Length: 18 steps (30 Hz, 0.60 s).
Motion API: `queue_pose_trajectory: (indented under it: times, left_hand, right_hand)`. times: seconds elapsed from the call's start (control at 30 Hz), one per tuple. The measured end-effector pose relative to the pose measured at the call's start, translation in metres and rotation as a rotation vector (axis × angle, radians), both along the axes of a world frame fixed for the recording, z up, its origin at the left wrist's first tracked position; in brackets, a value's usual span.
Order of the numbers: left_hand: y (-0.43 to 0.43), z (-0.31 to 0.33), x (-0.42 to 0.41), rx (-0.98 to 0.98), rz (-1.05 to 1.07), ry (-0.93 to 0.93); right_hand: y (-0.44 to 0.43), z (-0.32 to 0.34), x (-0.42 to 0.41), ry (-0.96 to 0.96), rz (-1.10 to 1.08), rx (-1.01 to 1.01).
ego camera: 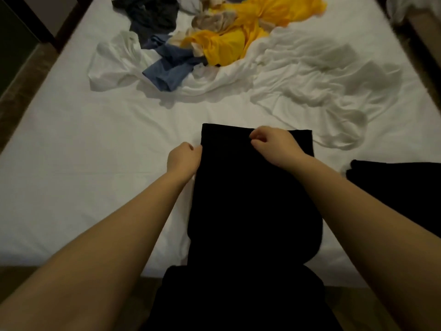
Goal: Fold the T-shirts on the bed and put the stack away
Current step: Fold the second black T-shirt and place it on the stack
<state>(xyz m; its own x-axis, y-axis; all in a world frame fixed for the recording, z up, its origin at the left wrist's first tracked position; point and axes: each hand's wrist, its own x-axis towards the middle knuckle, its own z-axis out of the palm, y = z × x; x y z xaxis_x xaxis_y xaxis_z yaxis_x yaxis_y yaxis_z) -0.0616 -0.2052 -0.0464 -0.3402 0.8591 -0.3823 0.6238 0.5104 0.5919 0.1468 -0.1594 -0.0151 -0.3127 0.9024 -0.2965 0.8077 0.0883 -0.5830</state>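
While the black T-shirt (250,199) lies on the near part of the bed (71,163), already narrowed to 1 long strip that runs from the bed's near edge toward the middle, both hands work at its far end. The left hand (183,158) has its fingers curled onto the strip's left edge just below the far corner. The right hand (274,143) pinches the cloth on top, close to the far hem, with its fingers bent tight.

By my reading the sides are folded in and the lengthwise fold is not yet made, so this shirt is about half done.

Just to the right, a second black cloth (393,187) lies flat at the frame's edge; whether it is a finished fold I cannot tell.

Farther up the bed a loose heap waits: a yellow shirt (238,41), a blue shirt (167,70), a dark grey shirt (150,17), a beige piece (210,22), a white shirt (114,65) and crumpled white cloth (310,75). Most of the folding, and putting the stack away, looks left to do.

Nothing lies between the hands and the heap.
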Motion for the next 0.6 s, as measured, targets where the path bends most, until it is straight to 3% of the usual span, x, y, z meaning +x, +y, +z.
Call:
queue_pose_trajectory:
  times: [0.1,0.17,0.3,0.43,0.6]
  left_hand:
    - [0.033,-0.011,-0.007,0.028,0.22,-0.568]
    - [0.047,-0.008,-0.006,-0.017,0.257,-0.866]
    - [0.062,-0.015,-0.007,-0.007,0.135,-0.864]
    - [0.056,-0.015,-0.005,0.154,0.122,-0.874]
    - [0.044,0.0,-0.004,0.257,-0.04,-0.841]
  right_hand:
    - [0.032,-0.027,-0.017,-0.122,0.065,0.063]
    - [0.043,-0.04,-0.029,-0.182,0.126,0.082]
    - [0.054,-0.045,-0.048,-0.199,0.184,0.094]
    - [0.046,-0.03,-0.048,0.013,0.157,0.101]
    - [0.023,-0.018,-0.032,0.034,0.174,0.161]
